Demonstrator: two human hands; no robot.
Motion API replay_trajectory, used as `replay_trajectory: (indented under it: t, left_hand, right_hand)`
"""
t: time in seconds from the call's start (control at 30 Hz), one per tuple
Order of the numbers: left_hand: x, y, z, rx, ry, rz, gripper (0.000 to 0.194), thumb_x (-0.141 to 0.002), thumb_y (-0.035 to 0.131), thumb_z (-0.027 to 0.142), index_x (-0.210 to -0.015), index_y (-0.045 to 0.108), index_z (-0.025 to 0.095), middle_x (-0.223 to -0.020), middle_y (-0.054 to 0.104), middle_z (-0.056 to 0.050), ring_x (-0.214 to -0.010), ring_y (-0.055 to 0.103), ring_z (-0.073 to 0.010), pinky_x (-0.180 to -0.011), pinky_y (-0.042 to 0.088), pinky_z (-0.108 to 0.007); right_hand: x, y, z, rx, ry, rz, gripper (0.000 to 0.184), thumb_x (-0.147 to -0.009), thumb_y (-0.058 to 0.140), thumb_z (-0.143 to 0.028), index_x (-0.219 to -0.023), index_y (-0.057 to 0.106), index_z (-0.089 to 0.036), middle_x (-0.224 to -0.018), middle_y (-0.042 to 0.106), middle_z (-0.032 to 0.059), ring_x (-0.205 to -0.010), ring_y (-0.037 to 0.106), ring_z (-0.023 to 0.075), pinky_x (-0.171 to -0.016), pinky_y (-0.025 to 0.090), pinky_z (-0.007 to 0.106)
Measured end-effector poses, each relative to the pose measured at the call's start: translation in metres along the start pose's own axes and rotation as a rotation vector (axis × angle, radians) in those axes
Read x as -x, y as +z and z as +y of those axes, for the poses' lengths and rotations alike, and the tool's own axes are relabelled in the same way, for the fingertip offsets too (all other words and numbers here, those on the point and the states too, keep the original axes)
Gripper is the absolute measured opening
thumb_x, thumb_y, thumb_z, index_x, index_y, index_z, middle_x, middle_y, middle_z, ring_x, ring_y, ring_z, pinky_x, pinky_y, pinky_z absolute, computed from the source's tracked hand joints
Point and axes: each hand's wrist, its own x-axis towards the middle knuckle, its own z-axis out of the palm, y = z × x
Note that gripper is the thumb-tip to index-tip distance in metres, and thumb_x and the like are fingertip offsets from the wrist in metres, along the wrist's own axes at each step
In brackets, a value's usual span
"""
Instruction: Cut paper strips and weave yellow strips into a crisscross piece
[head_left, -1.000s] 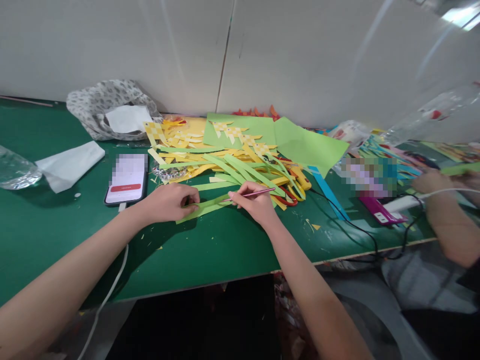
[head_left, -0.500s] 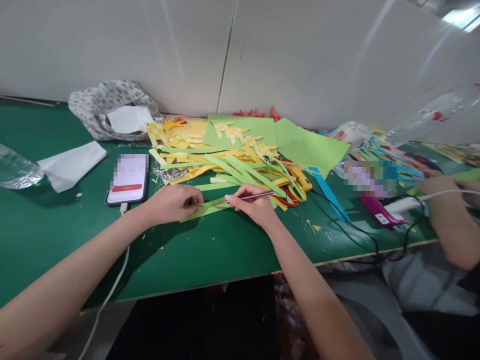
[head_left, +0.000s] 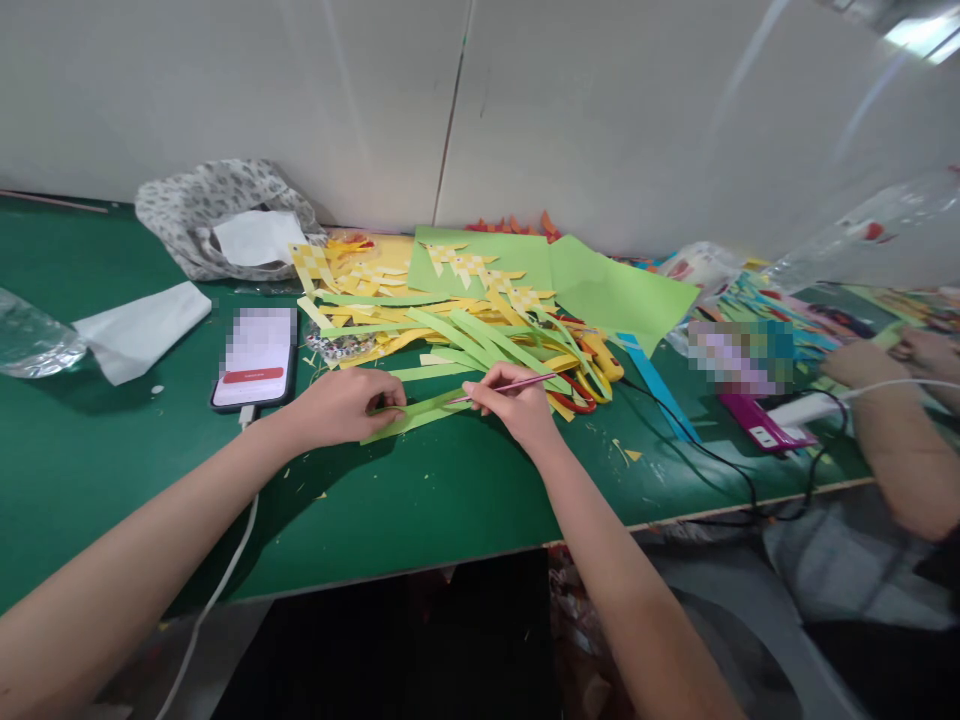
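Observation:
My left hand (head_left: 341,405) lies curled on the left end of a light green paper strip (head_left: 420,412) and presses it onto the green table (head_left: 420,500). My right hand (head_left: 516,402) pinches a thin pink pencil (head_left: 504,388) whose tip rests on the same strip near its middle. Just behind both hands lies a heap of green and yellow paper strips (head_left: 465,335) with woven yellow pieces on top.
A phone (head_left: 255,357) with a white cable lies left of my left hand, beyond it white paper (head_left: 139,327) and a patterned bag (head_left: 225,215). Green sheets (head_left: 615,290) lie behind. Another person's arms (head_left: 892,420) work at the right, by a pink charger (head_left: 765,428) and black cables.
My right hand slid the pencil slightly right along the strip after moving it left. The left hand stays in place. The other person's hands shifted at the right edge.

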Motion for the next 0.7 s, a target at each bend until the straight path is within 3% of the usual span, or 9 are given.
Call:
replay_trajectory:
  t: [0.27,0.5,0.7]
  left_hand:
    - [0.000,0.002,-0.002,-0.002,0.006,0.010,0.020,-0.082,0.050,0.033,-0.087,0.064,0.020,-0.077,0.066,-0.002,-0.065,0.056,-0.0152,-0.056,0.035,-0.024]
    - [0.001,0.000,-0.003,0.011,0.011,0.040,0.025,-0.083,0.051,0.042,-0.092,0.062,0.021,-0.074,0.065,-0.001,-0.064,0.058,-0.0145,-0.053,0.033,-0.023]
    - [0.006,-0.015,-0.014,-0.062,0.046,-0.059,0.015,-0.073,0.058,0.036,-0.074,0.061,0.021,-0.066,0.063,0.001,-0.059,0.056,-0.0138,-0.052,0.032,-0.023]
  right_hand:
    - [0.000,-0.004,0.001,-0.023,-0.031,0.088,0.027,-0.066,0.075,-0.034,-0.055,0.056,-0.019,-0.048,0.057,-0.0022,-0.044,0.049,0.0102,-0.046,0.040,0.025]
    - [0.003,0.001,-0.003,0.004,-0.016,-0.059,0.027,-0.065,0.077,-0.037,-0.057,0.058,-0.019,-0.052,0.059,-0.0013,-0.048,0.053,0.0109,-0.048,0.043,0.025]
    - [0.002,0.000,-0.001,0.015,-0.016,0.001,0.031,-0.065,0.076,-0.041,-0.055,0.055,-0.019,-0.048,0.056,-0.0021,-0.046,0.052,0.0109,-0.045,0.042,0.024]
